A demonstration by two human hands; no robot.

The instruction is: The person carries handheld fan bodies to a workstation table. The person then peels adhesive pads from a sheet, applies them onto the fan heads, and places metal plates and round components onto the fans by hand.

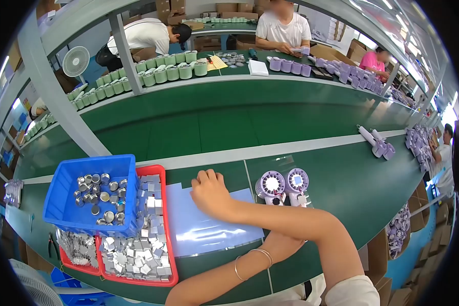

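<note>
My right hand (212, 195) is over the upper part of a glossy blue plastic sheet (214, 232), its fingers curled in and the fingertips hidden. What it may hold does not show. My right forearm crosses over my left arm. My left hand (286, 246), below a bracelet on the wrist, lies beneath that forearm with its fingers out of sight. Just beyond the forearm are two purple handheld fan bodies, a left one (270, 184) with a white round centre and a right one (297, 180) with a bluish square on it. Their lower parts are covered by my arm.
At left, a blue bin (61, 217) of round metal parts rests over a red tray (174, 265) of small silver plates. Pliers (52, 246) lie beside them. More purple fans (380, 145) are at right. Co-workers stand beyond the rail, near green parts (160, 75).
</note>
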